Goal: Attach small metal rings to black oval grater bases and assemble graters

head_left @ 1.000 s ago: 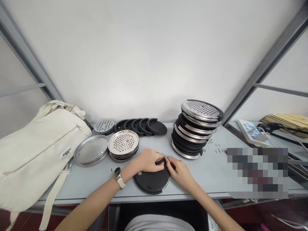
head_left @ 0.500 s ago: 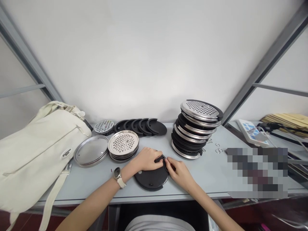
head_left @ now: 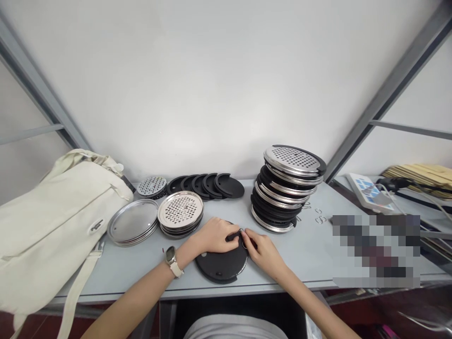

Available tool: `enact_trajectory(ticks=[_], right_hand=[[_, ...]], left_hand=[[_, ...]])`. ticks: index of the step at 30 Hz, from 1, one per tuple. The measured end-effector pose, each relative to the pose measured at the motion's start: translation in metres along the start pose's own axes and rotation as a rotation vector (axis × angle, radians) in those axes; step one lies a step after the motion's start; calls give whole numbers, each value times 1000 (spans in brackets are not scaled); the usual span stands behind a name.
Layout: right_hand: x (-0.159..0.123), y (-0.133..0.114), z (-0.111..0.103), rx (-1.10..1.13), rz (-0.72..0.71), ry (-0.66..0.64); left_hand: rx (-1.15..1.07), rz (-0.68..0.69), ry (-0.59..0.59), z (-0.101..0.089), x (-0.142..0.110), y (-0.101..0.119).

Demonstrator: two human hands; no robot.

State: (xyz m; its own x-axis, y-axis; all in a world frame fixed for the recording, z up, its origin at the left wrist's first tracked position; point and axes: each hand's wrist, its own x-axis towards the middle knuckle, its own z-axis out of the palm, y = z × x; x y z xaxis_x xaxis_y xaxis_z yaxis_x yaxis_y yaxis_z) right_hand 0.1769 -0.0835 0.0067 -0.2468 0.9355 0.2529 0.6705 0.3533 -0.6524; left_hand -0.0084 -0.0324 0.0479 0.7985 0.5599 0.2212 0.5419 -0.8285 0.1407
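Observation:
A black round disc (head_left: 221, 264) lies flat near the front edge of the grey table (head_left: 141, 263). My left hand (head_left: 213, 235), with a watch on its wrist, rests curled on the disc's far rim, fingers pressed down on it. My right hand (head_left: 262, 250) pinches a small metal ring (head_left: 242, 231) at the same spot on the rim, fingertips almost touching the left hand's. Both hands are closed.
A tall leaning stack of black and perforated steel discs (head_left: 287, 188) stands behind the right hand. Perforated steel discs (head_left: 181, 210), plain steel lids (head_left: 133, 220), a row of black discs (head_left: 208, 184) and a cream backpack (head_left: 52, 221) sit left. Small metal rings (head_left: 319, 216) lie right.
Almost nothing: the hands stay at the disc's far rim, and the disc has shifted slightly under them.

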Motion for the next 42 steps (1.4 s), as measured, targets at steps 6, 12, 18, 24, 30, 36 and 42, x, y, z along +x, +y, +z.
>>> enact_trajectory(ticks=[6, 12, 18, 24, 30, 36, 42], right_hand=[[0, 0, -1, -3, -20, -23], [0, 1, -1, -10, -18, -21], [0, 0, -1, -5, -20, -28], [0, 0, -1, -8, -22, -24], [1, 3, -1, -48, -21, -27], [3, 3, -2, -79, -25, -39], [3, 3, -3, -74, -25, -34]], left_hand=[[-33, 53, -16, 2, -2, 4], [-30, 40, -11, 5, -1, 4], [-28, 22, -20, 5, -1, 3], [-43, -3, -18, 2, 1, 3], [-46, -38, -18, 3, 1, 2], [-50, -51, -12, 3, 1, 3], [-51, -62, -12, 3, 2, 4]])
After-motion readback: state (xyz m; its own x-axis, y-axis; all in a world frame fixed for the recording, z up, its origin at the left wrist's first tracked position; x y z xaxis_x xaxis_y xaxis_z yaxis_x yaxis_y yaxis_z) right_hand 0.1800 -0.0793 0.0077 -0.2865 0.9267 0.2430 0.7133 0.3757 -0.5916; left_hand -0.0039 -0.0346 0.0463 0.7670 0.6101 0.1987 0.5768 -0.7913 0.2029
